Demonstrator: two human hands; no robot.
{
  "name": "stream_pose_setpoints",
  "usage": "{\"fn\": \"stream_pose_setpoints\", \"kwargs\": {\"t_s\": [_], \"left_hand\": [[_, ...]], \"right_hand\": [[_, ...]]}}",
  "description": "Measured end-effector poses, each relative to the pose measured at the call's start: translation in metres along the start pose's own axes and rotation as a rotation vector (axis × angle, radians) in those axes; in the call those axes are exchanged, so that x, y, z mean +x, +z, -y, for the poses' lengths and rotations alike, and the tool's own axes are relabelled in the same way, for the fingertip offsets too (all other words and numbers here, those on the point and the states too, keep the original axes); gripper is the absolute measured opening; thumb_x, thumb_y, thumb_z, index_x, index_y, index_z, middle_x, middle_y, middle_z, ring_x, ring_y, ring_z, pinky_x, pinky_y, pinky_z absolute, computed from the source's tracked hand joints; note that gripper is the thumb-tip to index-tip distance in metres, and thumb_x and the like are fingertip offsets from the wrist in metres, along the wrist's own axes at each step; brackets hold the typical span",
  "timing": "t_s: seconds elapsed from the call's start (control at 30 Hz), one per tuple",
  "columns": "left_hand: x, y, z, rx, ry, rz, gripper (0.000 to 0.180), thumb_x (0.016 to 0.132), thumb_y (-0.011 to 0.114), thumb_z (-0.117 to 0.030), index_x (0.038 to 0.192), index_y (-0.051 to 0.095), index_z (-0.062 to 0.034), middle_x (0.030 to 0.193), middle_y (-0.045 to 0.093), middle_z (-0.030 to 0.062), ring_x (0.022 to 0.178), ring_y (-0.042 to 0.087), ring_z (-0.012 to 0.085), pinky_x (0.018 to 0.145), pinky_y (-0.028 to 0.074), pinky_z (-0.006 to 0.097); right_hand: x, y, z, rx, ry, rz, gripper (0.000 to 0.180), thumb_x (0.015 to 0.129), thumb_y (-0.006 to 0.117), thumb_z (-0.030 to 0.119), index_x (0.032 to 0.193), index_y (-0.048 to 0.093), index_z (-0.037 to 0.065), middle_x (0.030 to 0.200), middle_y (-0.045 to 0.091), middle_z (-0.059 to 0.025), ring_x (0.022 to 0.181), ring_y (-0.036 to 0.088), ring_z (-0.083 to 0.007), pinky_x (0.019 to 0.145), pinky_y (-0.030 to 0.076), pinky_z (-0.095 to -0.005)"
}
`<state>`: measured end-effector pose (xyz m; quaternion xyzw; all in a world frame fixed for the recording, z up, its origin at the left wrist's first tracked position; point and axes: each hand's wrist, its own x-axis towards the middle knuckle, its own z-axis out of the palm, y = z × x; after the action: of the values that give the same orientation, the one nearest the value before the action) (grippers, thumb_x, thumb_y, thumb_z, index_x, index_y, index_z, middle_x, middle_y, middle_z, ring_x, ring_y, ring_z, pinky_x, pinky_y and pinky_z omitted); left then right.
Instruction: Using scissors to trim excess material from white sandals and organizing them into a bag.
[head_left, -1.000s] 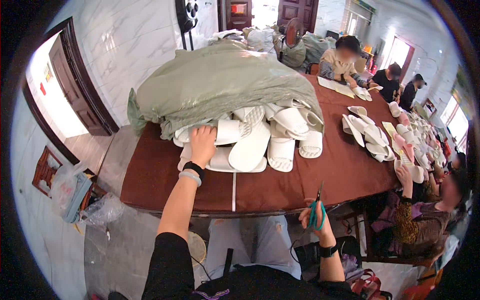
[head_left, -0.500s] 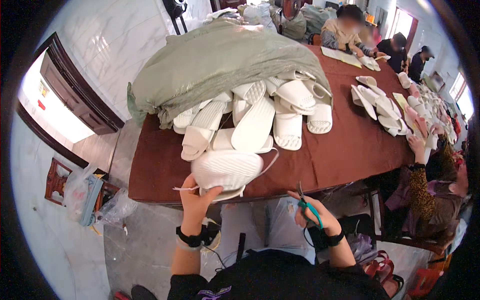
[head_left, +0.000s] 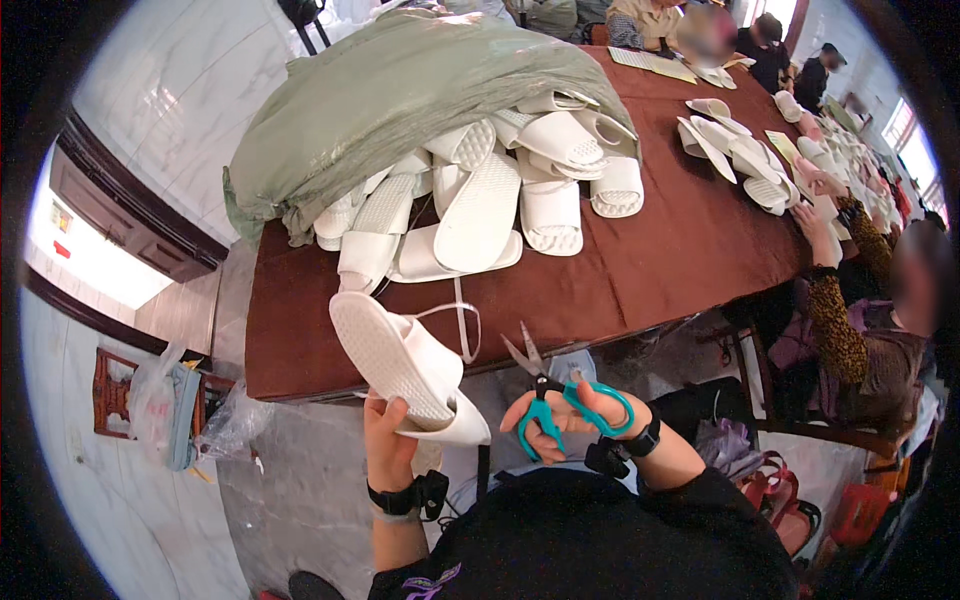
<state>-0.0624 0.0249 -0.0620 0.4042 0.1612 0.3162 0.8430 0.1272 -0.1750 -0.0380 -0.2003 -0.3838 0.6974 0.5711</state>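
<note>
Near the table's front edge, my left hand (head_left: 389, 440) is closed on a pair of white slippers (head_left: 385, 350) pressed together, tilted with one ridged sole facing up. A thin white strap (head_left: 477, 330) loops out from their far side. To the right, my right hand (head_left: 600, 425) grips scissors (head_left: 541, 383) with teal handles, fingers through the loops. Their blades are parted and point away from me, a short way from the slippers and not touching them.
A big green sack (head_left: 420, 100) on the brown-covered table (head_left: 640, 270) spills several white slippers (head_left: 480, 215) toward me. More slippers (head_left: 740, 150) lie at the right, near a co-worker (head_left: 870, 310). Other people sit farther back. A chair with plastic bags (head_left: 155, 400) stands at left.
The slippers have turned in my left hand, from lying sideways to standing tilted. My right hand has moved left toward them, and the scissors' blades are now spread.
</note>
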Motion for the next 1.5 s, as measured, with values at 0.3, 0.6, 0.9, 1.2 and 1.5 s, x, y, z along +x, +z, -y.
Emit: {"fn": "stream_pose_setpoints", "kwargs": {"t_s": [0.3, 0.6, 0.9, 1.2, 1.5], "left_hand": [[-0.01, -0.005, 0.001, 0.019, -0.032, -0.018, 0.054, 0.075, 0.073, -0.017, 0.118, 0.047, 0.0036, 0.112, 0.059, 0.0136, 0.099, 0.061, 0.0263, 0.086, 0.051, 0.041], [-0.014, -0.003, 0.009, 0.079, -0.04, 0.015, 0.058, 0.072, 0.075, -0.018, 0.119, 0.048, 0.0036, 0.112, 0.059, 0.0144, 0.101, 0.06, 0.0254, 0.087, 0.05, 0.04], [-0.015, 0.025, 0.001, 0.164, -0.004, -0.055, 0.041, 0.075, 0.07, -0.004, 0.112, 0.054, 0.0011, 0.105, 0.062, 0.0079, 0.095, 0.059, 0.0166, 0.086, 0.045, 0.031], [-0.021, 0.072, 0.032, 0.403, -0.032, 0.027, 0.03, 0.087, 0.058, -0.007, 0.115, 0.053, 0.0043, 0.105, 0.061, 0.0078, 0.094, 0.055, 0.0134, 0.085, 0.042, 0.028], [-0.001, 0.049, 0.004, 1.379, 0.748, 0.096, 0.016, 0.091, 0.048, -0.009, 0.086, 0.057, 0.0038, 0.084, 0.062, 0.0115, 0.076, 0.058, 0.0185, 0.066, 0.046, 0.031]], "right_hand": [[0.001, 0.0, -0.007, 0.223, 0.018, 0.215, 0.103, 0.077, 0.029, 0.08, 0.127, 0.035, -0.011, 0.075, 0.05, -0.0066, 0.064, 0.053, -0.0165, 0.065, 0.049, -0.0321], [0.004, -0.013, -0.013, 0.281, -0.031, -0.055, 0.082, 0.085, 0.03, 0.069, 0.113, 0.046, -0.007, 0.056, 0.044, 0.0004, 0.045, 0.043, -0.0089, 0.043, 0.041, -0.0253], [0.0, -0.006, -0.002, -0.609, -0.417, -0.542, 0.079, 0.074, 0.075, 0.038, 0.128, 0.031, 0.001, 0.121, 0.052, -0.0137, 0.111, 0.053, -0.0219, 0.087, 0.045, -0.0318], [0.006, 0.006, -0.03, -0.479, -0.367, -0.958, 0.06, 0.072, 0.078, 0.009, 0.121, 0.045, 0.001, 0.112, 0.057, -0.0064, 0.105, 0.051, -0.0135, 0.09, 0.041, -0.0287], [-0.012, -0.008, -0.026, -0.464, -0.388, -1.044, 0.051, 0.077, 0.072, 0.009, 0.12, 0.047, -0.002, 0.109, 0.06, -0.0086, 0.097, 0.056, -0.0144, 0.086, 0.044, -0.0281]]}}
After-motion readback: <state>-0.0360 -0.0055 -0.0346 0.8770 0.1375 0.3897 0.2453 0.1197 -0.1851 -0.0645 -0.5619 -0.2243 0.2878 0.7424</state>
